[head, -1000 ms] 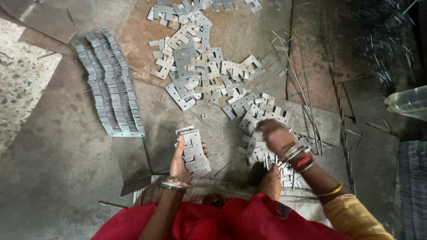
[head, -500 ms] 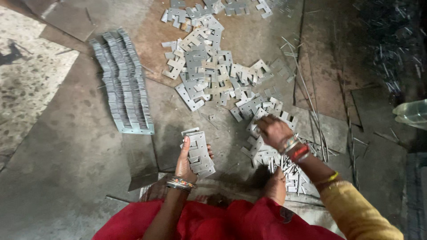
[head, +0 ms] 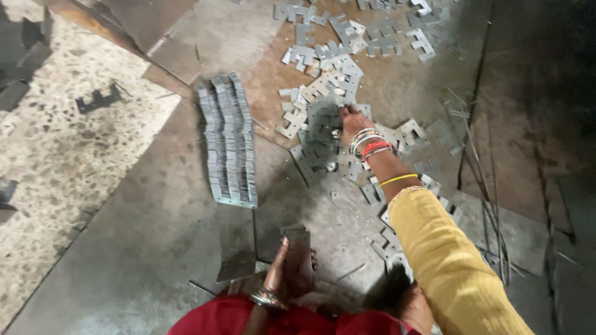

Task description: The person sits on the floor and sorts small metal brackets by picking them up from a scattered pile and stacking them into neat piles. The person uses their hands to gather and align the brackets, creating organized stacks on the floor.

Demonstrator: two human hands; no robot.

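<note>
Left hand: nearest, low by the red cloth, fingers wrapped round an upright stack of metal plates. Right hand: farther out, yellow sleeve, bangles at wrist, fingertips down on the loose pile of plates on the floor; grip unclear. Row of stacked plates: left of that pile, apart.

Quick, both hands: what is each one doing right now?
Left hand: closed around a stack of metal plates.
Right hand: reaching into the loose plates; grip cannot be told.
</note>
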